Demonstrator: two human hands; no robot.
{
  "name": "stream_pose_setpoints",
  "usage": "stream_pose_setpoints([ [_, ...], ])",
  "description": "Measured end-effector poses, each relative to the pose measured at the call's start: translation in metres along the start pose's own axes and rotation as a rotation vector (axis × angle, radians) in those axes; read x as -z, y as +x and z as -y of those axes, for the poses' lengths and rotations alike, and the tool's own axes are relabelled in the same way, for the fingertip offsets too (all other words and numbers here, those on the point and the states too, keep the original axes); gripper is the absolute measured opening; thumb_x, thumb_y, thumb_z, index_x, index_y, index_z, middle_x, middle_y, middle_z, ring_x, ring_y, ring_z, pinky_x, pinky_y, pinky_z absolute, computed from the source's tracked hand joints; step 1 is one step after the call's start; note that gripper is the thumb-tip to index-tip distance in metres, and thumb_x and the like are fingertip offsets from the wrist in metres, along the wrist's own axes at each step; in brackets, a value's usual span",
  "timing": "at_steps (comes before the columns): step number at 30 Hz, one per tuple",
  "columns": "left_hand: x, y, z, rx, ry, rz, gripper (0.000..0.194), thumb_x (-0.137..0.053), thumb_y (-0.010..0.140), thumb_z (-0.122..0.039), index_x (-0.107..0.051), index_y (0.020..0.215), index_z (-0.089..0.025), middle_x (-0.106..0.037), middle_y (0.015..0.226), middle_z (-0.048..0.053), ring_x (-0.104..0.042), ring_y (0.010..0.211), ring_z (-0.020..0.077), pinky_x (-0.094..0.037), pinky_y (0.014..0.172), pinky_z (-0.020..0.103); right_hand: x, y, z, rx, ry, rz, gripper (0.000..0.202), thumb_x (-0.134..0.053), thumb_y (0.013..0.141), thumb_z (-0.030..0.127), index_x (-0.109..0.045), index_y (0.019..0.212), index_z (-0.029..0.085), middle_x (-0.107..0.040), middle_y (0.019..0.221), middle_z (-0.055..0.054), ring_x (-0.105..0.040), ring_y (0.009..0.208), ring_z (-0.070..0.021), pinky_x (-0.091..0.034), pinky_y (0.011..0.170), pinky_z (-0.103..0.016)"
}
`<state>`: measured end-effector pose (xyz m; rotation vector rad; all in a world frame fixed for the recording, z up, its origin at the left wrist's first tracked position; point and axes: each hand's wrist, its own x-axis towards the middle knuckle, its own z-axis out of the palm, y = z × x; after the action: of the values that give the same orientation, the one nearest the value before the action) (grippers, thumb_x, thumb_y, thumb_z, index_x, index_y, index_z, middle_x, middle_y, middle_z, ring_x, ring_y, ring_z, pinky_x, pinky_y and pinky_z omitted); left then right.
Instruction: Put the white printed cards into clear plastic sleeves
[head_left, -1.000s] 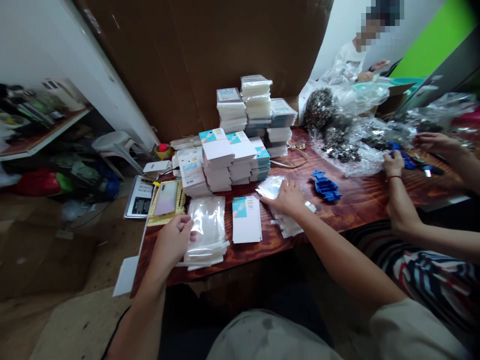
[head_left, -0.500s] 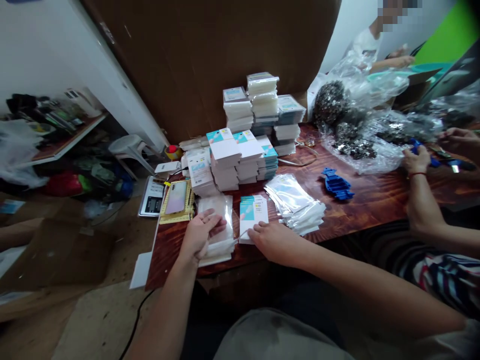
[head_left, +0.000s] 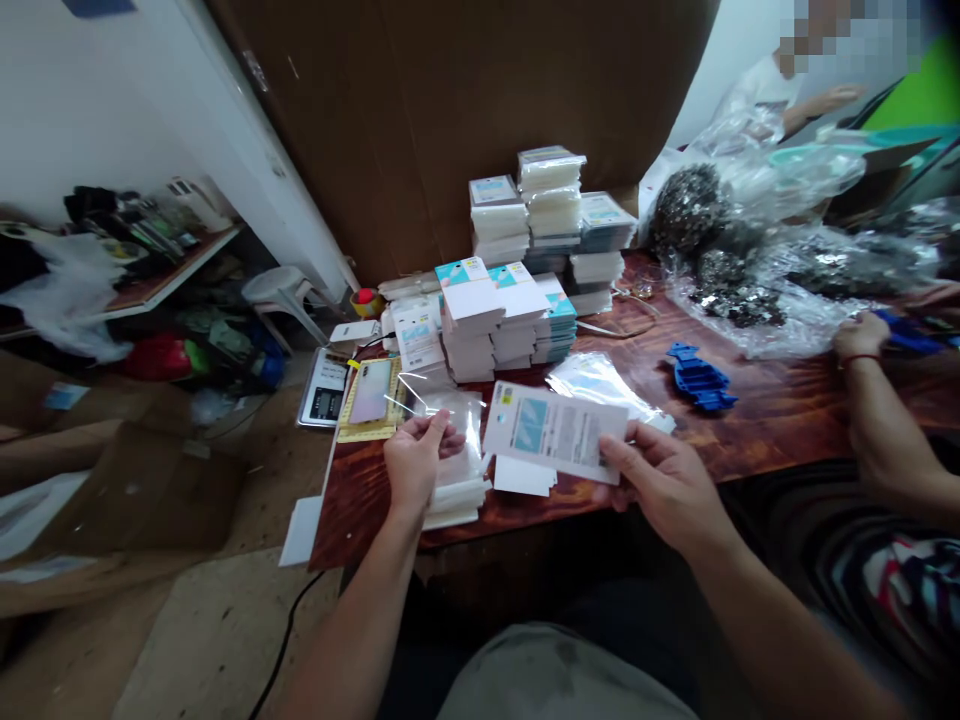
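Observation:
Between thumb and fingers, my right hand (head_left: pixel 660 480) grips a printed card (head_left: pixel 559 430), white with a blue picture and small text, tilted above the table. A clear plastic sleeve (head_left: pixel 421 396), seen mostly by its shiny edges, is pinched in my left hand (head_left: pixel 417 462). Beneath that hand lies a pile of clear sleeves (head_left: pixel 457 500). Under the held card, a small stack of white cards (head_left: pixel 523 477) shows in part. Just beyond my right hand is a pile of filled sleeves (head_left: pixel 600 385), partly covered by the card.
Stacks of cards (head_left: pixel 472 325) and packed sleeves (head_left: pixel 551 200) stand at the back. A phone (head_left: pixel 371 390) lies at left. To the right are a blue plastic part (head_left: pixel 701 378), plastic bags of dark metallic pieces (head_left: pixel 739 300), and a co-worker's hand (head_left: pixel 862 335).
My right hand has lifted a card off the small stack and turned it, showing its text side. My left hand has raised a clear sleeve from the pile. The view has shifted slightly left.

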<state>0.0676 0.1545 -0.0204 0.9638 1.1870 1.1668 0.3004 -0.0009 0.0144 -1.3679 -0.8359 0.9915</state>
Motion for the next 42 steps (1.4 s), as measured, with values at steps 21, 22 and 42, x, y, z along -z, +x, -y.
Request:
stream_pose_setpoints([
  [21,-0.015,-0.021,0.000,0.214,-0.223,0.182,0.036,-0.083,0.071,-0.027,-0.064,0.098,-0.013,-0.076,0.088,0.008,-0.073,0.075,0.0174,-0.059,0.069,0.027,-0.023,0.021,-0.027,-0.290,0.039,0.121,0.034,-0.067,0.083,0.048,-0.056,0.093,0.018,-0.068,0.065,0.000,-0.064,0.046,-0.0126,-0.045,0.035,-0.016],
  [22,-0.015,-0.021,0.000,0.231,-0.213,0.170,0.034,-0.083,0.071,-0.028,-0.065,0.096,-0.012,-0.075,0.086,0.009,-0.073,0.073,0.0173,-0.059,0.067,0.027,-0.022,0.020,-0.027,-0.284,0.034,0.122,0.034,-0.067,0.083,0.048,-0.056,0.093,0.018,-0.068,0.064,0.000,-0.064,0.046,-0.0126,-0.045,0.035,-0.016],
  [42,-0.023,-0.039,-0.002,0.213,-0.226,0.146,0.034,-0.082,0.072,-0.035,-0.064,0.090,-0.013,-0.074,0.083,0.006,-0.071,0.070,0.0167,-0.057,0.062,0.026,-0.060,0.005,-0.039,-0.097,0.155,-0.104,0.038,-0.068,0.082,0.055,-0.057,0.089,0.019,-0.068,0.059,-0.001,-0.066,0.048,-0.0182,-0.054,0.043,-0.026],
])
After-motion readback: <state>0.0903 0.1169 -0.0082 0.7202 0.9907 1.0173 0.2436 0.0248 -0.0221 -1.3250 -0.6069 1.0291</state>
